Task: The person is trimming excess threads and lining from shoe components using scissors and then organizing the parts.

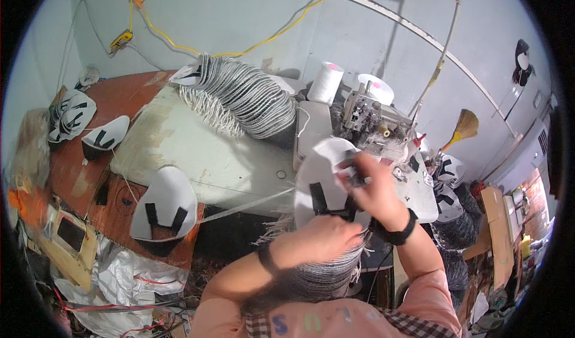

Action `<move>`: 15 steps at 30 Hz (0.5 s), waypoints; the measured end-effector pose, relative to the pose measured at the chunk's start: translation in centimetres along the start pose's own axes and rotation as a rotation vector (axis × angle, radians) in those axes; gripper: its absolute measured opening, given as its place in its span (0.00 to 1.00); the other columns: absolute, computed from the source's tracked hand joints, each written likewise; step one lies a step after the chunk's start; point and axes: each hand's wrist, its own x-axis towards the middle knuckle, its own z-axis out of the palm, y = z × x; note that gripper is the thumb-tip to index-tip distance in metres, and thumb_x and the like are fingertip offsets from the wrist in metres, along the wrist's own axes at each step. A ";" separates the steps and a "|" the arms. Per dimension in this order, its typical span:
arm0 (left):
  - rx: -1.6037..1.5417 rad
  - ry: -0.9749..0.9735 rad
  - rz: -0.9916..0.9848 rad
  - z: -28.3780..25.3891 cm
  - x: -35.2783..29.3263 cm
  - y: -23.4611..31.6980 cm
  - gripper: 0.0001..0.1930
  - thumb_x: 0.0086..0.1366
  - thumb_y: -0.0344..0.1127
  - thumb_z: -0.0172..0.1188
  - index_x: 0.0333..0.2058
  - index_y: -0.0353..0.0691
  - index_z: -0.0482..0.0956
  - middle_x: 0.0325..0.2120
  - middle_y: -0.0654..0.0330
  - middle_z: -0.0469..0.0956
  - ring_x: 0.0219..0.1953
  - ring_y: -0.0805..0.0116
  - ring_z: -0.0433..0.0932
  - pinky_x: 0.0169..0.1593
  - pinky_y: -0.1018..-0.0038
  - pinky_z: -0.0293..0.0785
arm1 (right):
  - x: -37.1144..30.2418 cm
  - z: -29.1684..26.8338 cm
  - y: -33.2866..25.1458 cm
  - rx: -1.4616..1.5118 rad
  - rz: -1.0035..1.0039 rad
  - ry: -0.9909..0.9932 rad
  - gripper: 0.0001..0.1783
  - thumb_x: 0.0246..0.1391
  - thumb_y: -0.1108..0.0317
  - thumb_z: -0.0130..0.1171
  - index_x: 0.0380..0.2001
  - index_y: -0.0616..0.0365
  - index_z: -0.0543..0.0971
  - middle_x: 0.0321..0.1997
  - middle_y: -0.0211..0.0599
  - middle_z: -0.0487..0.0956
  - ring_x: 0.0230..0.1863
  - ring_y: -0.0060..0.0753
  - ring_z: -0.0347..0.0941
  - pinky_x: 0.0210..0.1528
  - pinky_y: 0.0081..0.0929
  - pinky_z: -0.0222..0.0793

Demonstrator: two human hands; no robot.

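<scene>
A white curved fabric piece (314, 173) with black strips stands in front of me, beside the sewing machine. My left hand (326, 239) is at its near edge, fingers curled in by the lower ends of the black strips. Slightly blurred, my right hand (374, 185) is closed at the piece's right edge around something small and dark that I cannot make out. Below my hands is a stack of grey-and-white layered pieces (326, 275) with fringed edges. A similar white piece (165, 197) stands to the left, and a pale strip (245, 205) runs between the two.
The overlock sewing machine (377, 122) stands at the far right, with white thread cones (326, 83) behind it. Another layered stack (245, 95) lies on the pale table top (197, 140). More white pieces (75, 113) sit far left. Plastic sheeting (123, 278) fills the lower left.
</scene>
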 end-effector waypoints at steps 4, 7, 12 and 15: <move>0.050 0.305 -0.138 -2.6 -7.4 -0.4 0.27 0.53 0.46 0.63 0.49 0.40 0.69 0.48 0.44 0.70 0.47 0.51 0.72 0.44 0.63 0.71 | -0.8 2.2 4.2 -0.315 -0.097 -0.361 0.21 0.37 0.63 0.67 0.35 0.61 0.74 0.28 0.51 0.76 0.33 0.52 0.75 0.34 0.38 0.69; 0.486 0.394 -1.021 -5.6 -18.5 -3.1 0.27 0.42 0.39 0.70 0.42 0.36 0.74 0.39 0.48 0.74 0.43 0.48 0.72 0.46 0.60 0.67 | -0.5 1.2 3.3 -0.141 -0.066 -0.303 0.21 0.40 0.58 0.63 0.38 0.55 0.73 0.29 0.46 0.77 0.30 0.50 0.75 0.33 0.41 0.71; 0.470 0.754 -0.735 -8.4 -24.2 6.4 0.13 0.43 0.37 0.68 0.23 0.35 0.76 0.19 0.54 0.73 0.25 0.51 0.72 0.31 0.65 0.67 | 0.4 3.4 1.9 -0.234 -0.407 -0.249 0.25 0.40 0.53 0.64 0.38 0.55 0.72 0.26 0.41 0.74 0.26 0.47 0.74 0.29 0.38 0.70; 0.374 0.794 -0.498 -9.1 -19.4 6.1 0.13 0.46 0.37 0.66 0.27 0.34 0.77 0.21 0.54 0.74 0.23 0.54 0.73 0.27 0.69 0.66 | 1.0 3.3 1.3 -0.331 -0.222 -0.351 0.23 0.42 0.55 0.63 0.38 0.58 0.72 0.29 0.45 0.77 0.30 0.47 0.76 0.31 0.37 0.71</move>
